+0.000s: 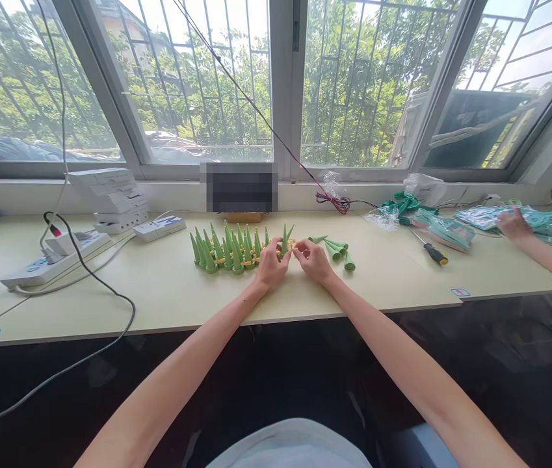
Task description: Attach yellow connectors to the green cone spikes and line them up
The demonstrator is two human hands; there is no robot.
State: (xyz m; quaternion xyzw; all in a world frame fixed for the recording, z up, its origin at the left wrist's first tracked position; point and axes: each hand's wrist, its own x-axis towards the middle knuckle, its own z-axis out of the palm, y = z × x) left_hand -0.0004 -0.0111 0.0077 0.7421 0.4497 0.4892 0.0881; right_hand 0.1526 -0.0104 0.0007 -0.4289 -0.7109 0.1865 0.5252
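Note:
In the middle of the table, my left hand is closed around the lower part of an upright green cone. My right hand is beside it, thumb and fingers pinched together close to that cone; what they hold is too small to make out. Several green cones stand upright in rows to the left of my hands, with yellow pieces between them near their bases. Just right of my right hand, several loose green cones lie on their sides.
A power strip and stacked white boxes occupy the left side, and a black cable hangs over the front edge. Right of the cones are a screwdriver and teal bagged items. Another person's hand touches teal cords at far right.

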